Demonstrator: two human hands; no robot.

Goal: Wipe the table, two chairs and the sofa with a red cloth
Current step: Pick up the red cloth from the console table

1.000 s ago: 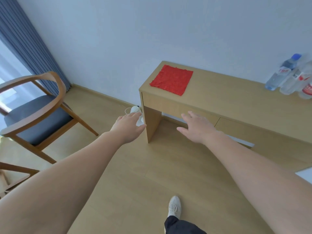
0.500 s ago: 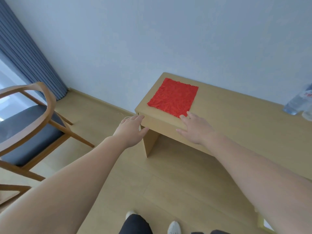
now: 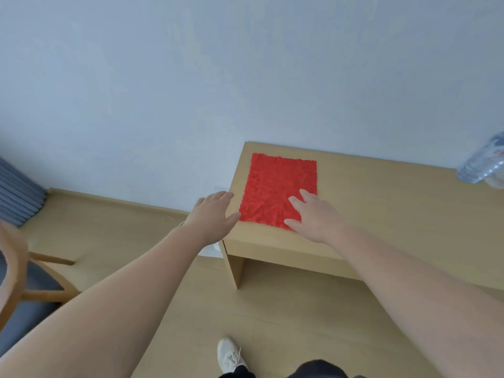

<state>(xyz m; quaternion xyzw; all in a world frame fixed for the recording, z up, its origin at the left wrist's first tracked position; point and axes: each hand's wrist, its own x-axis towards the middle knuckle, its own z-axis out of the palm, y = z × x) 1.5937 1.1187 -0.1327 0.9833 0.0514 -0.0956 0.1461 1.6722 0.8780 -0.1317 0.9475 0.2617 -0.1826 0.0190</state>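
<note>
I have the red cloth (image 3: 279, 190) lying spread flat at the left end of the table (image 3: 395, 214), its far edge close to the back edge by the wall and its left edge just inside the table's left edge; my right hand (image 3: 313, 214) is spread over the cloth's near right corner, fingers extended and unclenched, holding nothing, though whether the palm actually presses the fabric I cannot tell; my left hand (image 3: 211, 211) hangs released and flat at the table's left edge, thumb tip just beside the cloth's near left corner, and I cannot say whether it touches the wood. I judge the task barely begun; the cloth looks undisturbed and not gathered, so no wiping of the table shows, and the table, both chairs and the sofa all seem left to do. Much is out of reach of this view; only one chair (image 3: 16, 285) shows, cut off at the lower left and blurred, with a dark seat and wooden frame; the second chair and the sofa are not in view at all; a clear bottle (image 3: 481, 166) at the table's back right is cropped by the frame edge, and the table's right end runs out of sight.
</note>
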